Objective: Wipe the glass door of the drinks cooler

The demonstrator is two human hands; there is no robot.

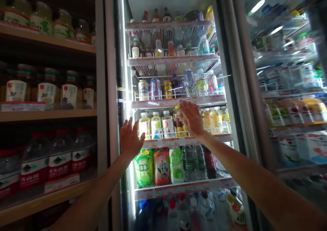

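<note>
My left hand [131, 137] is raised at the left side of a lit drinks fridge, its fingers spread and nothing in it. Beside it stand pale-capped bottles, the nearest a yellowish bottle [144, 125] on the fourth shelf. My right hand [191, 118] reaches in front of the same shelf, slightly blurred, fingers stretched out and holding nothing visible. It hides part of a yellow-capped bottle [176, 117]. Jars of yellow drink [216, 118] show to its right. Whether either hand touches glass or a shelf edge, I cannot tell.
Below are a green drink bottle [144, 169], a red one [161, 166] and large clear bottles [188, 164]. Cans [155, 89] line the shelf above. Left, wooden shelves [51, 117] hold jars and red-capped bottles [60, 156]. A metal door frame [245, 88] stands right.
</note>
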